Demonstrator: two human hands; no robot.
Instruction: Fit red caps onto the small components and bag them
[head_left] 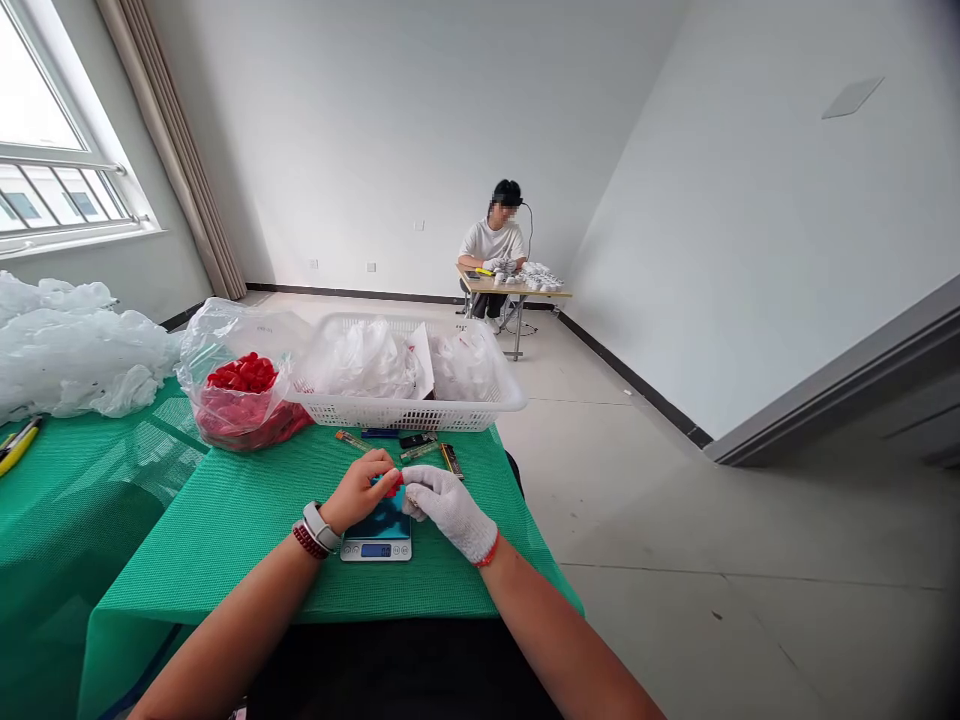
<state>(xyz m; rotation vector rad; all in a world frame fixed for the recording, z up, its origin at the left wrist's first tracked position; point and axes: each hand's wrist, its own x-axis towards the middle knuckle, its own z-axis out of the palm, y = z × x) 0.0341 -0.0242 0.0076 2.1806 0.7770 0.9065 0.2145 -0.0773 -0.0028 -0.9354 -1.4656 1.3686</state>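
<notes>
My left hand (pixel 361 492), bare and with a watch at the wrist, is closed, its fingertips on a small red piece (pixel 394 485). My right hand (pixel 450 508) wears a white knit glove; its thumb and forefinger meet at the same red piece. A tiny dark bit shows by the curled gloved fingers, too small to name. Both hands are above a small digital scale (pixel 375 551), whose display seems to read 0.0 and whose shiny platform they partly cover. Behind them, a clear plastic bag (pixel 217 400) holds many red pieces.
A white plastic basket (pixel 420 414) full of clear bags stands at the table's back. Several lighters (pixel 451 460) lie before it. Green mesh (pixel 247 540) covers the table. At left are bulging white bags (pixel 82 350) and yellow-handled pliers (pixel 19 447). A gloved person (pixel 491 240) sits at a far table.
</notes>
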